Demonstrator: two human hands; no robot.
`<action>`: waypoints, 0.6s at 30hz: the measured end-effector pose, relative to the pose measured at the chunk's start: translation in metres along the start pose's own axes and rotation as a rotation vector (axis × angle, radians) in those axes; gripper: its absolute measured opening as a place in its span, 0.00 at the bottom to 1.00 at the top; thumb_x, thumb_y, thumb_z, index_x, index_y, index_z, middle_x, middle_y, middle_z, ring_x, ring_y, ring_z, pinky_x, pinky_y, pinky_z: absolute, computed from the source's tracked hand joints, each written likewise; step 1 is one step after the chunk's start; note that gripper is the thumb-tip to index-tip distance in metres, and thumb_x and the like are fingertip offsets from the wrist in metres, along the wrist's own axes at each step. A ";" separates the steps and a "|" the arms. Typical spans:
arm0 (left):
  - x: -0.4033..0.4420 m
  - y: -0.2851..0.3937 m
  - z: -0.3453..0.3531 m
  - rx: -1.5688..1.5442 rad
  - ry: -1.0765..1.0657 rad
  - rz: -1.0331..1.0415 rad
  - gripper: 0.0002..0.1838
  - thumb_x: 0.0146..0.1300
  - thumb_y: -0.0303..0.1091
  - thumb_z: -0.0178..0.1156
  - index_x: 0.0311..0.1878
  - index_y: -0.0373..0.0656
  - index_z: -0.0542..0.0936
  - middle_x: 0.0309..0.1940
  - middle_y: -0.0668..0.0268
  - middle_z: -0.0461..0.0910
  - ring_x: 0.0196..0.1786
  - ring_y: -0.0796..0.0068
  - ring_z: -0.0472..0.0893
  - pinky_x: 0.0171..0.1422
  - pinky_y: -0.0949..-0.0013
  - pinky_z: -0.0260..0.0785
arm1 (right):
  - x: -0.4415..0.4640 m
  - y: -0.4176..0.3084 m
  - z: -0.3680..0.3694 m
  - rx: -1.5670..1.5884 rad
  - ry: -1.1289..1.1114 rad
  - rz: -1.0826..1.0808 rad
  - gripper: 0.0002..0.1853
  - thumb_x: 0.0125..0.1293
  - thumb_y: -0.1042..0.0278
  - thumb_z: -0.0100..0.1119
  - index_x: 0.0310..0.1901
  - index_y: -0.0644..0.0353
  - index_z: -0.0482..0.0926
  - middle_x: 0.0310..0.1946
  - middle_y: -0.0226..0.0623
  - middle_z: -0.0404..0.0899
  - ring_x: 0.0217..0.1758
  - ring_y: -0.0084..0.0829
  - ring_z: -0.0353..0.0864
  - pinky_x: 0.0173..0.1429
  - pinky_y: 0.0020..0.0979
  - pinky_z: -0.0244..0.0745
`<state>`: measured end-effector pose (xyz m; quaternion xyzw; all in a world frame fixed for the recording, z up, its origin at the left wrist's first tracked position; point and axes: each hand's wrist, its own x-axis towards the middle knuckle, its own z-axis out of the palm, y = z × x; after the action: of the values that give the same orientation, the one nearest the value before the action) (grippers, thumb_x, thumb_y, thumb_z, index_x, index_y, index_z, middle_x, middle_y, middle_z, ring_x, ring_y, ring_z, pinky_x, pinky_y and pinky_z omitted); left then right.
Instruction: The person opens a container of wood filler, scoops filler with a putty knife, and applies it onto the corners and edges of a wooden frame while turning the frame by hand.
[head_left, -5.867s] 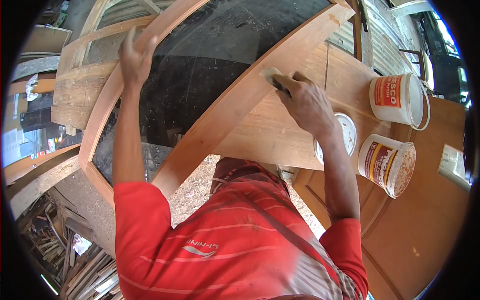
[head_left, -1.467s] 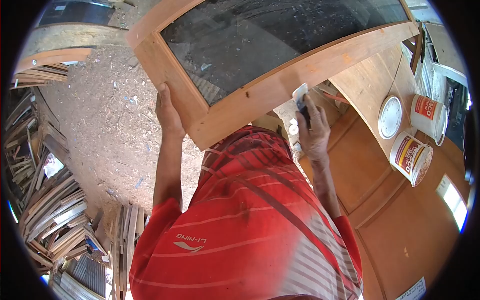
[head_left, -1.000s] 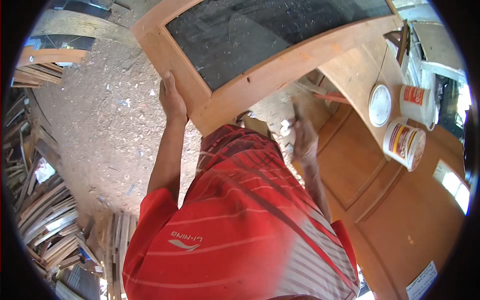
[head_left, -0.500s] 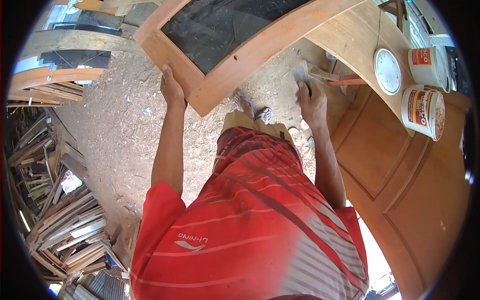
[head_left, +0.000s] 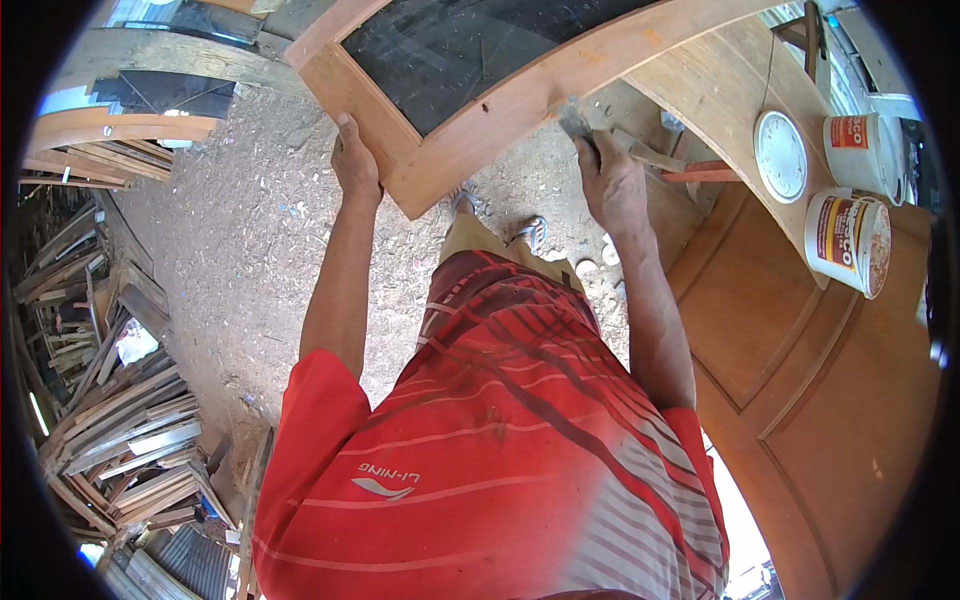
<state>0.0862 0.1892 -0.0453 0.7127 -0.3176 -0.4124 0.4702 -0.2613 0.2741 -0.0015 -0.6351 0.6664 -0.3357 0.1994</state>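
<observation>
- One bare left hand is up at the near end of the pale brown wooden frame, thumb over the top face, the grip closed on its edge.
- And the right hand: fingers wrapped firmly round the dark handle of a flat scraper with a thin greyish blade, blade pointing up at the frame's long side; whether it touches the wood, I can't tell.
- The frame lies at a slant ahead of the body, dark glass pane set inside it, near corner jutting out above the littered dirt floor.
- Over to the right, the light brown wooden worktop, and on it a round white lid, lying flat.
- Just beside the lid, a white bucket with a red label; nearer the body, a white bucket with a maroon and yellow label.
- Lower right, a big brown panelled wooden door; far left, stacked timber offcuts.
</observation>
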 end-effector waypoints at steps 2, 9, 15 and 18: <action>0.003 -0.003 -0.002 -0.009 -0.003 0.028 0.50 0.78 0.72 0.49 0.76 0.26 0.69 0.67 0.48 0.79 0.65 0.58 0.82 0.70 0.58 0.75 | -0.007 -0.009 0.005 -0.011 -0.013 0.019 0.11 0.78 0.66 0.62 0.39 0.64 0.78 0.31 0.59 0.84 0.34 0.62 0.85 0.37 0.54 0.78; -0.007 0.008 0.003 -0.120 -0.028 -0.086 0.49 0.79 0.72 0.49 0.75 0.26 0.70 0.65 0.48 0.79 0.63 0.59 0.82 0.70 0.59 0.75 | -0.018 -0.052 0.016 0.129 -0.124 0.084 0.07 0.77 0.71 0.58 0.49 0.66 0.80 0.34 0.61 0.83 0.38 0.62 0.86 0.42 0.53 0.79; 0.006 -0.013 -0.010 -0.139 -0.129 -0.056 0.50 0.79 0.71 0.49 0.78 0.27 0.66 0.69 0.48 0.76 0.68 0.60 0.79 0.74 0.60 0.71 | -0.017 -0.069 0.013 0.304 -0.127 0.351 0.14 0.79 0.70 0.56 0.59 0.66 0.81 0.30 0.49 0.83 0.30 0.37 0.86 0.38 0.40 0.80; 0.005 -0.013 -0.019 -0.250 -0.214 -0.106 0.46 0.80 0.62 0.57 0.80 0.29 0.62 0.71 0.53 0.73 0.70 0.61 0.77 0.75 0.58 0.72 | -0.025 -0.063 0.005 0.354 -0.066 0.449 0.15 0.80 0.69 0.54 0.59 0.68 0.81 0.29 0.35 0.83 0.30 0.22 0.83 0.35 0.31 0.78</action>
<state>0.1066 0.1973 -0.0549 0.6164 -0.2743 -0.5464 0.4964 -0.2100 0.2994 0.0348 -0.4376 0.7146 -0.3732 0.3982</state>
